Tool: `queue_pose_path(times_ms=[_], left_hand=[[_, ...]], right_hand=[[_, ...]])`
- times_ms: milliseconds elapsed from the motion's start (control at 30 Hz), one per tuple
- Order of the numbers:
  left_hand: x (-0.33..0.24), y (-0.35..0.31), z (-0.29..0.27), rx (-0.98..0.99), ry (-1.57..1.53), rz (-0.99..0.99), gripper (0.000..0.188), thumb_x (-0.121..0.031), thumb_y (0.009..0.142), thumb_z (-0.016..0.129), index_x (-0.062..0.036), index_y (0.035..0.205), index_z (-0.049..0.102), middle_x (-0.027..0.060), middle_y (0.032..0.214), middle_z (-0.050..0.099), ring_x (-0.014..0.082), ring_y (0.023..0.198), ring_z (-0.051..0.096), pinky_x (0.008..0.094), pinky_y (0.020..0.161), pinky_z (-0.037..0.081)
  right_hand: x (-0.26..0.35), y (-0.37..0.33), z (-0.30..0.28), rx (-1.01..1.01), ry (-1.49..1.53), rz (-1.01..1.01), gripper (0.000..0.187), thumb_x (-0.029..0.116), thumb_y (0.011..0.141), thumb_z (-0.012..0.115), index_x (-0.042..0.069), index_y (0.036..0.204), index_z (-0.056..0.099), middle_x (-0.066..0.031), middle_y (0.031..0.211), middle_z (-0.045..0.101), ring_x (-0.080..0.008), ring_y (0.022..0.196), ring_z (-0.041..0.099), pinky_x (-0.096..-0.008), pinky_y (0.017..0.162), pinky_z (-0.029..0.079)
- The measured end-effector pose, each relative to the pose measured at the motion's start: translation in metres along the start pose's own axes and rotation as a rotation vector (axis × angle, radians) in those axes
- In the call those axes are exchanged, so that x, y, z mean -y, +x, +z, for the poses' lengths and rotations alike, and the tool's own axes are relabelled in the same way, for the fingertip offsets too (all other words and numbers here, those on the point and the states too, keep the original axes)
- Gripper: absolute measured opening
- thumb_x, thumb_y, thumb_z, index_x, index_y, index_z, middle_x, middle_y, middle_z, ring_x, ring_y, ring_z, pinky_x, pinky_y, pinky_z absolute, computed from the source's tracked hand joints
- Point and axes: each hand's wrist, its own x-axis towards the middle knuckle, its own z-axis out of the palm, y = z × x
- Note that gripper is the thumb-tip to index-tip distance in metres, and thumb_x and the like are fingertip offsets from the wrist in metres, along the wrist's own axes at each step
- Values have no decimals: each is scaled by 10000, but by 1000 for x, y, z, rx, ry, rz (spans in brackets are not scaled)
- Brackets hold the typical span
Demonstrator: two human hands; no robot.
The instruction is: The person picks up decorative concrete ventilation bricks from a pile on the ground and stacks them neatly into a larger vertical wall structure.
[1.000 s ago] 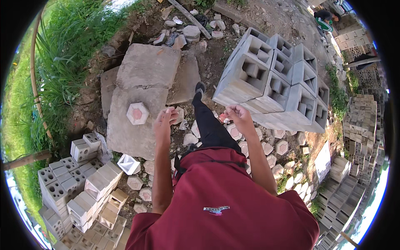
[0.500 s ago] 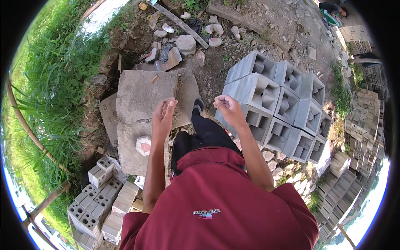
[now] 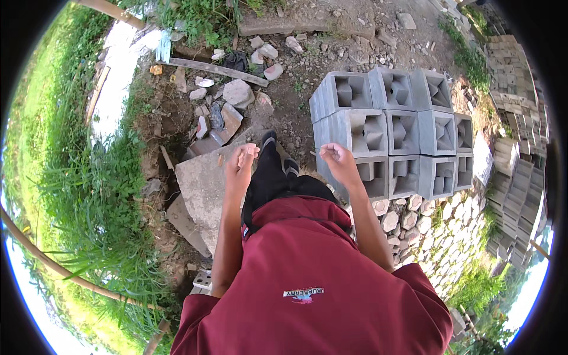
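My left hand [image 3: 241, 165] is raised over the edge of a concrete slab [image 3: 201, 183], its fingers loosely curled together with nothing seen in them. My right hand [image 3: 340, 163] hovers at the near left side of a stack of grey hollow concrete blocks [image 3: 358, 133]. Its fingers are also curled in, and no object shows in them. The blocks stand in rows, their square openings with angled inner walls turned toward me. Between my hands, my shoe [image 3: 270, 138] is on bare dirt.
Broken stones [image 3: 238, 93] and a plank [image 3: 216, 69] lie ahead on the left. Tall grass [image 3: 106, 207] grows along the left side. Pale paving pieces [image 3: 438, 231] cover ground at the right, with more stacked blocks [image 3: 518, 183] farther right.
My view has turned and moved forward. The block stack and rubble have shifted in the picture, and the hole-pierced blocks at lower left are mostly out of view. Both hands stay raised and curled.
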Motion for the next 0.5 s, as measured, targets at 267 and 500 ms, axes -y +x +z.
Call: queue_pose_path(times_ms=[267,500], left_hand=[[-57,130,-16,225,42,81,274,-230,947,517,9,1065,583,86,984,642,119,886,576,252,794,444],[-55,206,1,475,150,21,307,-306,955,505,-43,1088,592,58,1031,646,122,935,593,258,785,446]], right_hand=[[35,48,18,-236,-85,-5,249,228,875,615,-11,943,630,-110,825,672,-177,784,652,-296,723,501],[66,59,27,-476,-146,-38,215,188,848,634,-10,931,628,-138,821,667,-212,781,661,-312,720,510]])
